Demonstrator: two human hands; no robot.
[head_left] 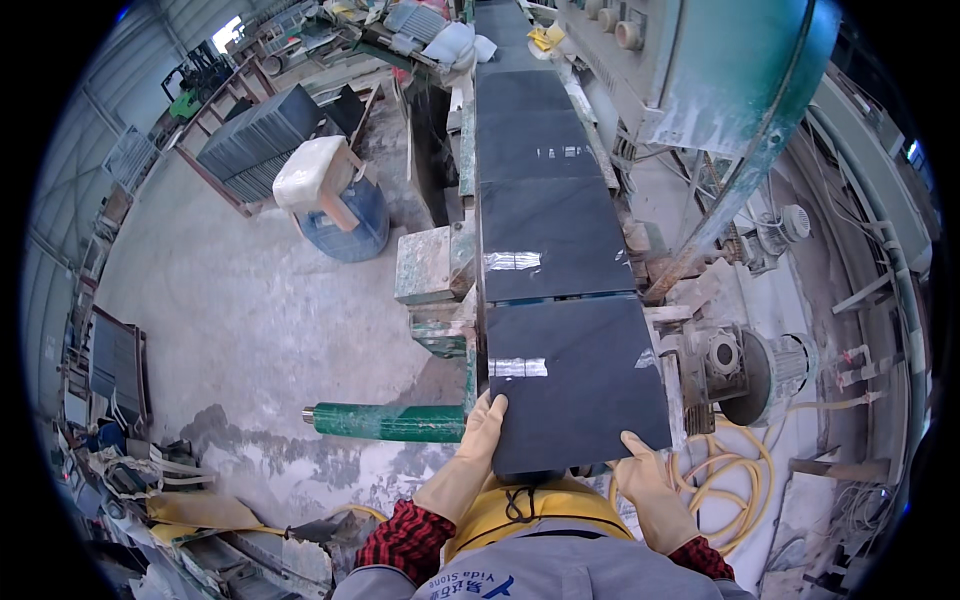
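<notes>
Conveyor: the long run whose green-blue side frame (468, 150) stretches away from the person; dark slabs lie flat along it.
Near slab: a dark grey rectangular near slab (575, 410) lies at the conveyor's near end, its closest edge by the person's waist; pale bright patches show on its smooth face.
Left hand: the cream-gloved left hand (478, 435) is at the left of the conveyor's near end; its grip grasps the near slab's left edge close to the front corner, thumb uppermost.
Right hand: the right hand (647, 475), gloved alike, is at the conveyor's near end, toward the right; its grip grasps the near slab's front edge, thumb on top, the other fingers largely hidden.
Middle slab: the middle slab (555, 235) lies farther up the conveyor, a narrow gap parting it from the near slab.
Far slab: another dark far slab (530, 125) lies beyond that on the conveyor.
Green roller: a green roller (388, 422) juts out left of the conveyor's near end.
Blue barrel: a blue barrel (350, 228) with a pale seat-shaped piece (318, 172) on top stands left of the conveyor.
Stacked slabs: a row of stacked slabs (262, 140) leans farther left of the conveyor.
Motor: a dusty motor (785, 372) sits right of the conveyor.
Yellow hose: a yellow hose (762, 475) lies coiled right of the conveyor's near end.
</notes>
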